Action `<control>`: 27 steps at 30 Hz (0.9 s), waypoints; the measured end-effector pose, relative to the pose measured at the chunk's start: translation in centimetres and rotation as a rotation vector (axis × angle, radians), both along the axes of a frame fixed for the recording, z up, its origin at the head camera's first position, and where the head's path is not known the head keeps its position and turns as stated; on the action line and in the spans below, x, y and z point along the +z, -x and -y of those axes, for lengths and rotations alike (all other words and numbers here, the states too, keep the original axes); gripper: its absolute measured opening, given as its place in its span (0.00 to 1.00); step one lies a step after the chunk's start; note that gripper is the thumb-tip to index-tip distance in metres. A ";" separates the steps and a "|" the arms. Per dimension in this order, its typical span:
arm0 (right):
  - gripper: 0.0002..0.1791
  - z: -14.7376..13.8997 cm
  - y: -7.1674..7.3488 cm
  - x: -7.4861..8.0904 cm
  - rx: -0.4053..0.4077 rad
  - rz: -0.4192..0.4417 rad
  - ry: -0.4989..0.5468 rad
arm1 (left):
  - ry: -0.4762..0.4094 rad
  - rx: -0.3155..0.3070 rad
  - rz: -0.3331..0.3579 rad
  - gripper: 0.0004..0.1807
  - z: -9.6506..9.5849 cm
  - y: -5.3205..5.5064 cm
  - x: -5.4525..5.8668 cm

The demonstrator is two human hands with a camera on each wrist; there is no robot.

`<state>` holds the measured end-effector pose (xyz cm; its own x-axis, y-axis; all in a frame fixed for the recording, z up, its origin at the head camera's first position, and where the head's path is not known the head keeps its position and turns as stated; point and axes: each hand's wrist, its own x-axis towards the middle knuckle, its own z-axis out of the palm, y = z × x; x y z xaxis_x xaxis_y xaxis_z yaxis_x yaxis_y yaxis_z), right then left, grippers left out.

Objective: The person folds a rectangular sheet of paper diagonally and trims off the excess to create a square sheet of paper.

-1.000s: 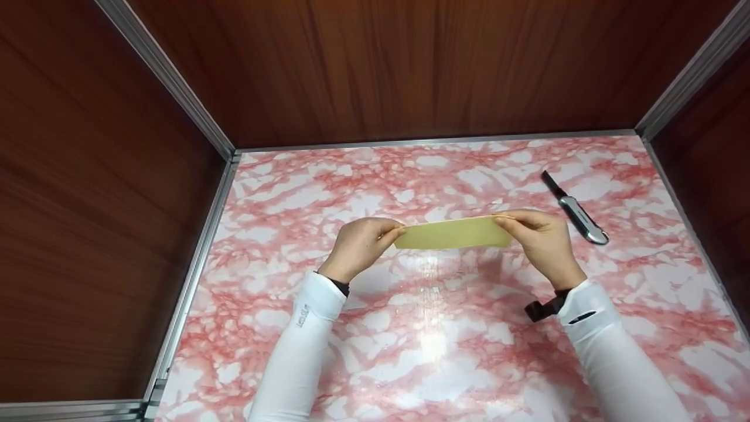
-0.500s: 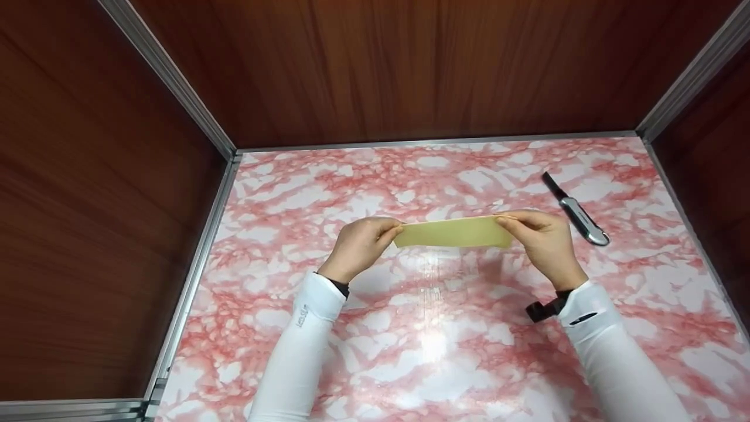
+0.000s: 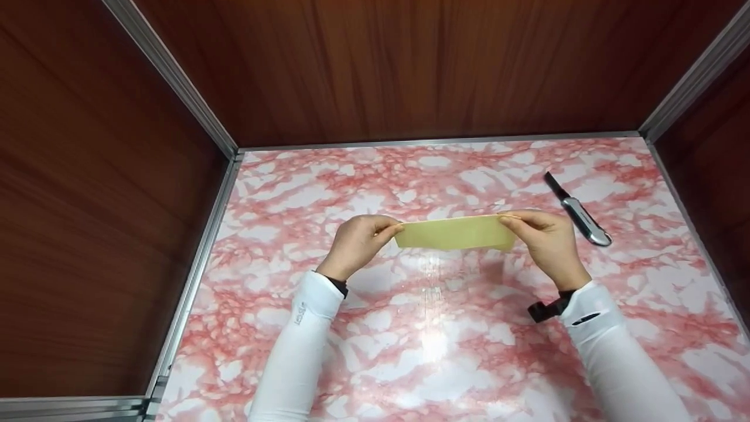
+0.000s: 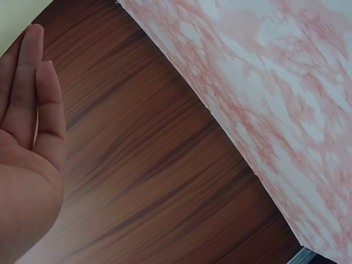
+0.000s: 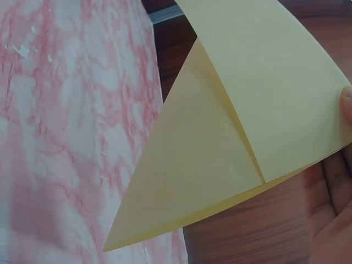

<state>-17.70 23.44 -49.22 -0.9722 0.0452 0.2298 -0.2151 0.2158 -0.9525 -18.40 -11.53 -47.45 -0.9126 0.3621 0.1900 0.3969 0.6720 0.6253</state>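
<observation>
A sheet of pale yellow paper (image 3: pixel 454 232) is held up over the table in the head view, its upper edge stretched between two hands. My left hand (image 3: pixel 358 243) pinches its left end between thumb and fingers. At the right end, my right hand (image 3: pixel 548 243) grips the upper corner the same way. The right wrist view shows the paper (image 5: pixel 275 82) folded over, with a pointed lower layer (image 5: pixel 181 159) beneath the upper flap. Only a corner of the paper (image 4: pixel 14 16) enters the left wrist view, above the fingers (image 4: pixel 49 93).
To the right of my right hand lies a black and silver tool (image 3: pixel 580 220) with a slim dark nose and a long handle. The red and white marbled table (image 3: pixel 328 375) is bordered by metal rails (image 3: pixel 193 275) and dark wood-grain panels (image 3: pixel 375 70).
The paper's loose lower edge has swayed slightly. Both hands keep their hold at its ends, almost still, and the head view has shifted a little.
</observation>
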 end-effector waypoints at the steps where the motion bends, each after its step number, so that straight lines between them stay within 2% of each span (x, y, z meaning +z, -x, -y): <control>1: 0.15 0.0 0.0 0.0 -0.002 0.004 -0.003 | 0.005 -0.001 -0.003 0.15 0.0 0.0 0.0; 7: 0.14 -0.2 0.0 0.0 0.003 -0.007 0.006 | 0.000 0.009 0.012 0.16 0.0 0.0 0.0; 11: 0.12 -0.2 0.0 0.1 0.020 -0.029 0.043 | -0.036 0.022 0.037 0.16 0.1 0.0 0.1; 21: 0.13 -0.1 -0.1 0.0 0.009 -0.018 0.047 | -0.173 0.069 0.059 0.11 0.2 0.2 -0.1; 27: 0.13 -0.2 -0.1 0.0 0.002 -0.012 0.032 | -0.190 0.076 0.057 0.09 0.3 0.2 -0.1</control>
